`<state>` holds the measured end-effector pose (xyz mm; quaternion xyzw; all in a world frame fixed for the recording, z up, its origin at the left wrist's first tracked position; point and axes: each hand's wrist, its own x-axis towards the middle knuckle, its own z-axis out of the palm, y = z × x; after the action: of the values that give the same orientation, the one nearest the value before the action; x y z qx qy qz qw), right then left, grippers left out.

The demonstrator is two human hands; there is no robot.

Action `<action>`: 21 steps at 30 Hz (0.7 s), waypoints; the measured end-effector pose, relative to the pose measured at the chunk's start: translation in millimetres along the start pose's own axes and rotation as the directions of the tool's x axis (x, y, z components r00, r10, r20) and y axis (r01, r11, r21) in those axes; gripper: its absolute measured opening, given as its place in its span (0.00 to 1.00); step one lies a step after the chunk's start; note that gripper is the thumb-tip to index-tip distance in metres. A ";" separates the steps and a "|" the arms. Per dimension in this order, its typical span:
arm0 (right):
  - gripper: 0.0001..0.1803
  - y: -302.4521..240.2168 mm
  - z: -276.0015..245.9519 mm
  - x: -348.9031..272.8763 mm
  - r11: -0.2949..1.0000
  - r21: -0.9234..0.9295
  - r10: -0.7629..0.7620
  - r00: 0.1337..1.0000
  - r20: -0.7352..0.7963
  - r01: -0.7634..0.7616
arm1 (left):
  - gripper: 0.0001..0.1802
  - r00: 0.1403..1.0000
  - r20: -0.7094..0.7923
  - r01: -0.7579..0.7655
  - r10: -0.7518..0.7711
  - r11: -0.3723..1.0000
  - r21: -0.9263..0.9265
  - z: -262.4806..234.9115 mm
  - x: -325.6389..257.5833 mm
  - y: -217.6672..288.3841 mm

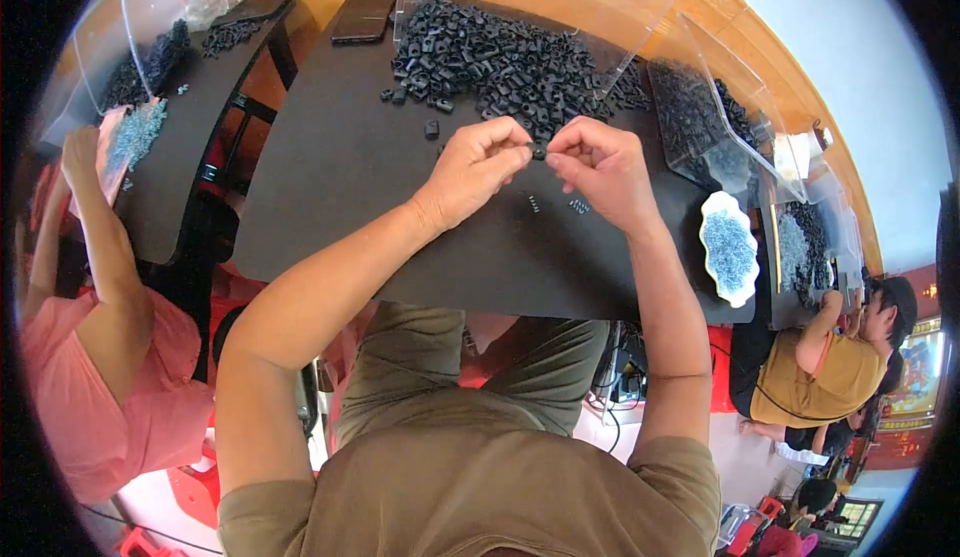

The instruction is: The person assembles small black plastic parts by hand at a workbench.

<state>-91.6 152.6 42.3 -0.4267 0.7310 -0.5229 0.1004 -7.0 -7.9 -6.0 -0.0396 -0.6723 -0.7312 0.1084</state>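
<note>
A small dark part is pinched by the left hand and right hand, fingers nearly closed; black pieces are heaped on the far side.

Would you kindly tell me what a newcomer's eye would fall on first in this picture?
Most likely the big heap of small black parts, spread across the far side of the dark table. Next, probably, the left hand and right hand, pinching a small dark piece between them just in front of that heap. Off to the right, a white wavy-edged dish full of bluish bits also stands out.
</note>
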 end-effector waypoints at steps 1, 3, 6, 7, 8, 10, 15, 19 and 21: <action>0.03 -1.6 1.1 -0.5 0.998 0.027 0.049 0.998 0.033 -0.050 | 0.05 1.000 -0.002 -0.001 0.001 1.000 0.002 -1.1 -0.1 -0.8; 0.03 -2.7 1.3 -1.1 0.994 0.054 0.095 0.993 0.067 -0.098 | 0.06 0.996 0.021 -0.092 0.090 0.984 0.155 -3.9 -0.1 -3.3; 0.03 -1.1 -3.0 -2.5 0.976 0.138 0.158 0.984 0.085 -0.169 | 0.07 0.997 0.076 -0.031 0.023 0.993 0.110 -0.9 -0.6 0.9; 0.04 -0.9 -3.9 -2.1 0.954 0.231 0.174 0.979 0.104 -0.194 | 0.07 0.997 0.076 -0.031 0.023 0.994 0.109 -0.2 -1.5 2.2; 0.04 -0.5 -4.8 -1.6 0.922 0.320 0.188 0.974 0.125 -0.219 | 0.07 0.993 0.119 0.022 -0.024 1.000 0.019 0.5 -2.3 3.2; 0.04 0.6 -6.3 -0.4 0.908 0.336 0.205 0.965 0.165 -0.251 | 0.06 0.984 0.165 0.079 -0.066 0.994 -0.071 1.2 -3.4 3.3; 0.04 8.2 -7.0 16.7 0.862 0.341 0.289 0.916 0.279 -0.376 | 0.05 0.983 0.180 0.098 -0.043 0.947 -0.305 -2.5 0.1 -0.3; 0.06 40.3 -5.8 52.7 0.974 0.085 0.204 0.976 0.074 -0.209 | 0.06 0.997 0.067 0.064 -0.038 0.897 -0.438 -14.4 5.9 -3.9; 0.07 50.9 -4.6 66.6 0.856 -0.473 -0.225 0.974 0.017 0.206 | 0.07 0.998 -0.005 0.050 -0.061 0.865 -0.499 -19.3 7.8 -3.0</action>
<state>-161.7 111.6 20.9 -0.5071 0.7856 -0.3453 -0.0798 -13.6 -27.7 -9.1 -0.0396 -0.4608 -0.8830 0.0804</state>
